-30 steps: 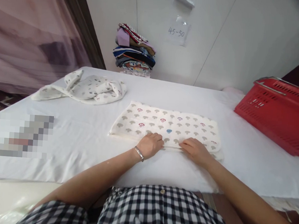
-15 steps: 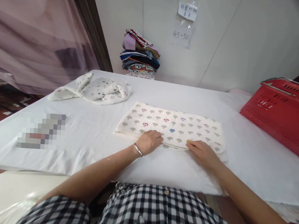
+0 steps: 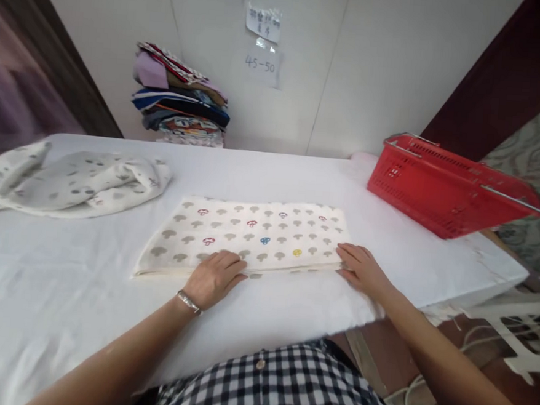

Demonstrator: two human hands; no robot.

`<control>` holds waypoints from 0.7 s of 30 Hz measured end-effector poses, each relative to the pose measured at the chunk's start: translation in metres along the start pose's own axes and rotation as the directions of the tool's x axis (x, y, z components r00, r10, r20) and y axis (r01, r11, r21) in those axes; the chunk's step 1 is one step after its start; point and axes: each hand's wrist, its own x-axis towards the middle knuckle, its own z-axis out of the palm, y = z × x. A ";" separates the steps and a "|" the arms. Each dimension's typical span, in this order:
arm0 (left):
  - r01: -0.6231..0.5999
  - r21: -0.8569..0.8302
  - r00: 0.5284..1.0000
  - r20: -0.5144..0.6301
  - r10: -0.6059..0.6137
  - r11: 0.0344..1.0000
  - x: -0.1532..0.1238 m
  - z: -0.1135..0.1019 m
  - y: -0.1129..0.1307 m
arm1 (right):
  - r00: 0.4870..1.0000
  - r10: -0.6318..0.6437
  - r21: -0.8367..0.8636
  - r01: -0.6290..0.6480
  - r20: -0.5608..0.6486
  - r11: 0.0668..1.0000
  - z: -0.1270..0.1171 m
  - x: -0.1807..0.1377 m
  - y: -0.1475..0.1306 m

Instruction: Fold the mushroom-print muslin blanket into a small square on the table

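A folded cream cloth printed with small mushrooms lies flat on the white table in front of me. My left hand rests on its near edge, fingers bent down onto the fabric; a bracelet is on that wrist. At the cloth's near right corner my right hand lies flat, fingers stretched out along the edge. Neither hand lifts the cloth.
A crumpled patterned cloth lies at the left. A stack of folded clothes stands against the back wall under paper labels. A red plastic basket sits at the table's right end. White plastic frames stand on the floor at right.
My right hand slid rightward along the cloth's near edge to its right corner. The left hand stayed on the near edge. My view swung to the right.
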 end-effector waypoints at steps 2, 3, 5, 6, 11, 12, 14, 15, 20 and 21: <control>-0.012 0.009 1.000 -0.022 0.012 1.000 0.003 0.002 0.001 | 1.000 0.018 -0.004 -0.018 -0.006 1.000 0.001 -0.006 0.005; -0.016 0.013 0.999 -0.030 0.017 1.000 0.005 0.003 0.002 | 1.000 0.017 -0.006 -0.017 -0.014 1.000 0.002 -0.007 0.006; -0.017 0.021 0.999 -0.047 0.018 1.000 0.007 0.003 0.004 | 0.999 0.016 -0.021 -0.017 -0.038 1.000 0.003 -0.008 0.007; -0.017 0.020 0.998 -0.054 0.018 1.000 0.008 0.002 0.005 | 0.998 0.017 -0.030 -0.019 -0.053 0.999 0.003 -0.008 0.007; -0.004 -0.032 1.000 0.006 0.005 0.999 0.003 -0.005 0.009 | 0.992 0.044 0.055 -0.037 -0.117 0.998 -0.001 -0.015 0.001; 0.007 -0.040 1.000 0.029 -0.006 0.999 0.002 -0.007 0.010 | 0.992 0.061 0.103 -0.050 -0.113 0.993 -0.001 -0.017 0.000; 0.040 -0.047 0.997 0.066 -0.037 0.998 -0.001 -0.013 0.010 | 0.985 0.150 0.204 -0.130 -0.085 0.970 -0.001 -0.021 -0.003; 0.061 -0.050 0.995 0.079 -0.057 0.997 -0.002 -0.015 0.009 | 0.966 0.249 0.251 -0.227 -0.063 0.941 0.001 -0.022 -0.003; 0.249 -0.011 0.965 0.086 -0.247 0.968 -0.007 -0.021 -0.002 | 0.676 0.736 0.270 -0.713 0.021 0.647 0.023 -0.021 0.015; 0.302 0.009 0.950 0.083 -0.301 0.953 -0.009 -0.022 -0.005 | 0.678 0.734 0.234 -0.719 0.029 0.655 0.028 -0.019 0.020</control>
